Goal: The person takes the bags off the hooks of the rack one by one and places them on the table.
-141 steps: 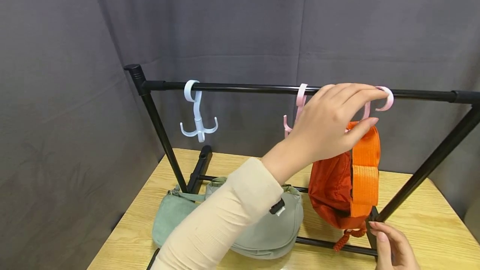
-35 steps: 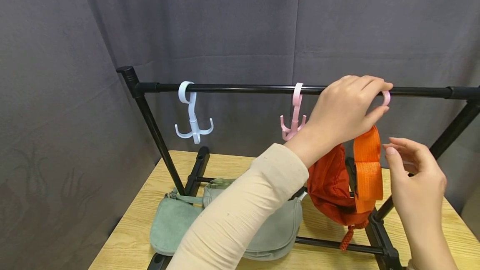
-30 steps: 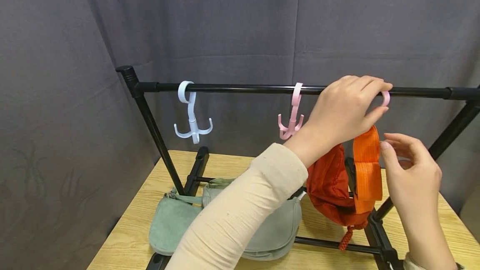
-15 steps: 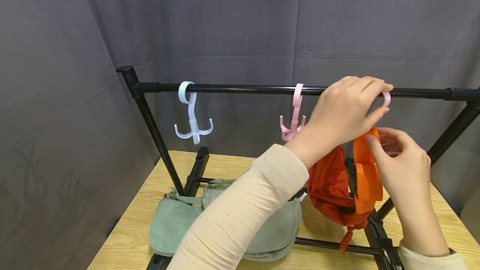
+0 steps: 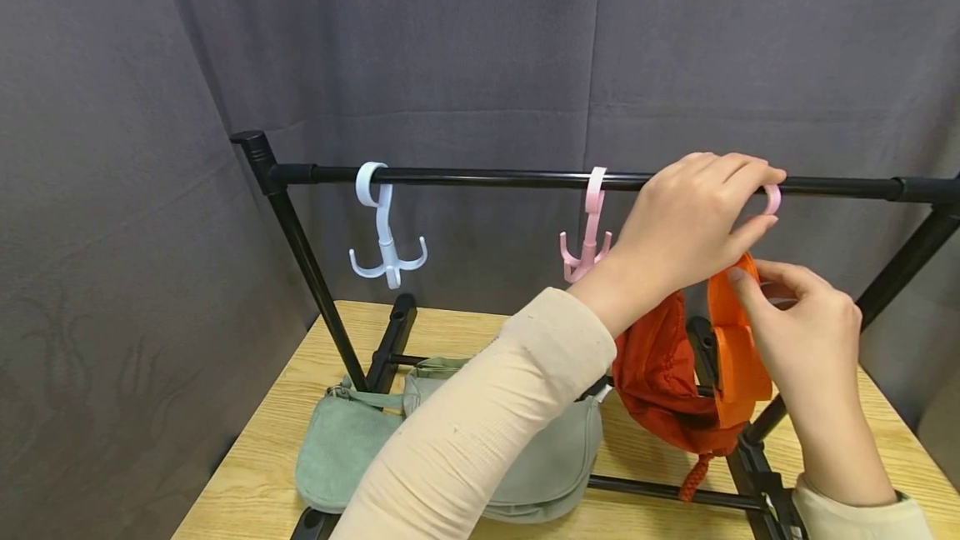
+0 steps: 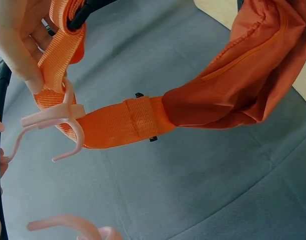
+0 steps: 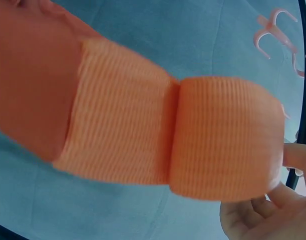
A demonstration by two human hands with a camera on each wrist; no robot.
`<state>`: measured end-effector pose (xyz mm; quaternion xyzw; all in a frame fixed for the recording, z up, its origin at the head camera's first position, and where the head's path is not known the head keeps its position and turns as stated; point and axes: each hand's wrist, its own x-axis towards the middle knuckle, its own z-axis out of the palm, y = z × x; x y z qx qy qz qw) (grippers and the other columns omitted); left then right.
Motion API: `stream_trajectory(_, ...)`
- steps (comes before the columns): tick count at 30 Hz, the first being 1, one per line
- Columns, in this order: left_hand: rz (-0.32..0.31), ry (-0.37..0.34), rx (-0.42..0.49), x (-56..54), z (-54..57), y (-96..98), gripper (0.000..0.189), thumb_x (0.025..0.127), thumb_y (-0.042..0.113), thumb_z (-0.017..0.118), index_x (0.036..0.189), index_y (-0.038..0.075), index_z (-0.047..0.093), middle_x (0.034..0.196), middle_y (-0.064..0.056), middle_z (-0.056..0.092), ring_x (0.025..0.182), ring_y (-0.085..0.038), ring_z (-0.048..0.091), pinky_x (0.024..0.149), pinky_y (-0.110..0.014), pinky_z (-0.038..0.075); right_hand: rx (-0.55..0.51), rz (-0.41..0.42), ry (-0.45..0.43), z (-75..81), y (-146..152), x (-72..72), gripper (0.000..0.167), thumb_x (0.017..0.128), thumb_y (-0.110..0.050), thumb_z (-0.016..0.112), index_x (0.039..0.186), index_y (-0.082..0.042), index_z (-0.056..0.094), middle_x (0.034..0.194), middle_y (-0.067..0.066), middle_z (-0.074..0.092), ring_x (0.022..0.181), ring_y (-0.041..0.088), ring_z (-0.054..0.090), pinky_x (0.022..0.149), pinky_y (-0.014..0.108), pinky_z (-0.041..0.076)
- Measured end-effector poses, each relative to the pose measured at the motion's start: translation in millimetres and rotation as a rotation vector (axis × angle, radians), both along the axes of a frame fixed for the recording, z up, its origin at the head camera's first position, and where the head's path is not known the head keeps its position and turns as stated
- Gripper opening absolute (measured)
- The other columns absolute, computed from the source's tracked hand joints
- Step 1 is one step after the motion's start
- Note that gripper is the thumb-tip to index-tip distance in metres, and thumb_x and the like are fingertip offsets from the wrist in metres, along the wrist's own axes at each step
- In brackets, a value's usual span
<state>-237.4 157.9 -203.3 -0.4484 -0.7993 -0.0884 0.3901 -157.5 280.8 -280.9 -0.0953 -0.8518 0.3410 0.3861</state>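
My left hand (image 5: 693,211) grips the top curl of a pink rotating hook (image 5: 772,198) on the black rail, and its arm crosses the front. Below it, my right hand (image 5: 810,332) pinches the wide orange strap (image 5: 738,365) of a red-orange bag (image 5: 652,373) between thumb and fingers. In the left wrist view the strap (image 6: 113,125) passes at the prongs of the pink hook (image 6: 68,117); the head view hides these prongs behind the left hand. The right wrist view shows the folded strap (image 7: 227,140) up close, with right-hand fingers (image 7: 247,220) at its end.
A second pink hook (image 5: 588,232) and a pale blue hook (image 5: 386,227) hang farther left on the rail (image 5: 480,177). On the wooden table (image 5: 247,473) lie a small green pouch (image 5: 341,448) and a grey-green bag (image 5: 551,457), partly behind the sleeve. A grey curtain (image 5: 450,40) hangs behind.
My right hand has risen from low beside the bag, moved left and taken hold of the strap, which now bends slightly. The left hand stays at the pink hook.
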Motion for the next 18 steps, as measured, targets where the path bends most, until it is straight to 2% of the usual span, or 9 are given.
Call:
stream_trajectory(12,-0.006,-0.003,0.010,-1.1,-0.4,0.4,0.037,0.100,0.041,0.052,0.132,0.027,0.062,0.132,0.015,0.060,0.118,-0.003,0.056,0.106,-0.012,0.029,-0.010,-0.026,-0.009,1.9,0.5,-3.8,0.026,0.093,-0.022,0.065,0.103,-0.002,0.076,0.090,0.019,0.071,0.060,-0.006,0.048,0.054,0.012,0.037)
stream_trajectory(18,-0.006,0.001,0.019,-2.0,-0.9,-0.4,0.036,0.100,0.041,0.053,0.132,0.027,0.062,0.131,0.015,0.061,0.117,-0.004,0.057,0.106,-0.012,0.029,0.000,-0.029,-0.009,4.3,1.0,-7.3,0.024,0.092,-0.021,0.062,0.100,-0.003,0.076,0.086,0.016,0.071,0.058,-0.006,0.048,0.055,0.013,0.037)
